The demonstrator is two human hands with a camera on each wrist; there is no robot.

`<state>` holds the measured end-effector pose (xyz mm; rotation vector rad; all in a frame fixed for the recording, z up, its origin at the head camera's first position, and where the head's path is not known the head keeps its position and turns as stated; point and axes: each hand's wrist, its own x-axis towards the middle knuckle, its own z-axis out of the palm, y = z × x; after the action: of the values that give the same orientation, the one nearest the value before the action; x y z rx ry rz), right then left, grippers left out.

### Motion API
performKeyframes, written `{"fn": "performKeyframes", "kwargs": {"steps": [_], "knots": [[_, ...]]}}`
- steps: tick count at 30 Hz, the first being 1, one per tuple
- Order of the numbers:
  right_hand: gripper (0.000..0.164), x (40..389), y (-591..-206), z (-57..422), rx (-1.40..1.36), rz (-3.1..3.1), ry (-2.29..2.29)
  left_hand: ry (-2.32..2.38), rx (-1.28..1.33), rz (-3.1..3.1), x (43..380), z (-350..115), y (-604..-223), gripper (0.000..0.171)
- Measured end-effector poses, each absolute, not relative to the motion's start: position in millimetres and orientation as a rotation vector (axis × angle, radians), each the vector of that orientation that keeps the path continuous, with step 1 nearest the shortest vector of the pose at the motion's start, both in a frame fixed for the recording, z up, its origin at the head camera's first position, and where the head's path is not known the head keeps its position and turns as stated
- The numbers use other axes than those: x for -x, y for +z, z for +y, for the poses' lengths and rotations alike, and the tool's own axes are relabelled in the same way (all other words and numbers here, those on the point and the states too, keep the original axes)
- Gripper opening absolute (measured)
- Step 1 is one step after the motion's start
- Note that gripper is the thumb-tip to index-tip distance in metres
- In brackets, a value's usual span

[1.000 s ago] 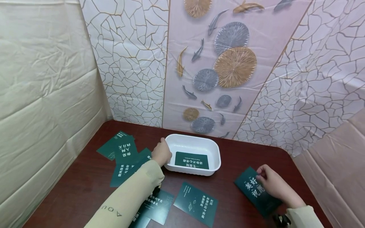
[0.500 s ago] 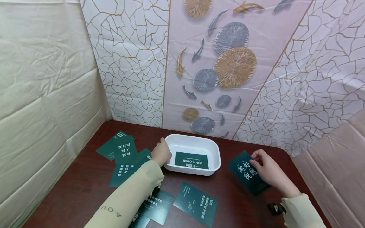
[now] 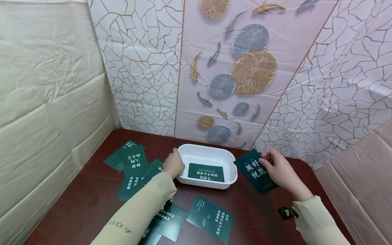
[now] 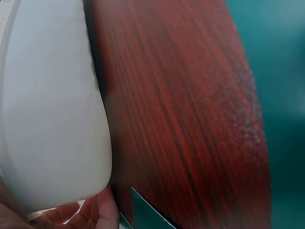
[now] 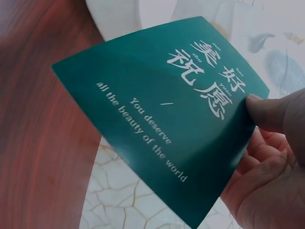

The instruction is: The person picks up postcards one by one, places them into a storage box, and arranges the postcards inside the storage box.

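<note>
My right hand (image 3: pixel 278 170) pinches a dark green card (image 3: pixel 255 172) by its edge, thumb on the printed face. White lettering and the English line "You deserve all the beauty of the world" show on this card (image 5: pixel 157 109) in the right wrist view. Its far left corner overlaps the right rim of a white plastic tub (image 3: pixel 233 170) in the head view. Another green card (image 3: pixel 206 172) lies inside the tub. At the tub's left end, my left hand (image 3: pixel 173 164) grips the rim; its fingers (image 4: pixel 107 210) curl under the white wall in the left wrist view.
Several green cards (image 3: pixel 134 161) lie overlapping on the dark red table (image 3: pixel 76 197) at the left. More cards (image 3: pixel 169 223) lie partly under the left sleeve, and a single card (image 3: pixel 211 217) sits in front of the tub. Patterned cloth walls (image 3: pixel 147 68) stand behind the table.
My right hand has lifted the green card off the table's right side and carried it left and away from me, up to the tub. The left hand has stayed on the tub.
</note>
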<state>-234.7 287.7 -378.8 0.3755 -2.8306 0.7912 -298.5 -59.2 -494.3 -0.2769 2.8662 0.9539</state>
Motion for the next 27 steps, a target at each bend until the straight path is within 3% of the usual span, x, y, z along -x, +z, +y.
{"fn": "performKeyframes", "kwargs": {"steps": [27], "knots": [[0.016,267.9,-397.5,199.1,-0.302,-2.512,1.124,0.943,0.288,2.857,297.7,-59.0,-492.5,0.074]]}}
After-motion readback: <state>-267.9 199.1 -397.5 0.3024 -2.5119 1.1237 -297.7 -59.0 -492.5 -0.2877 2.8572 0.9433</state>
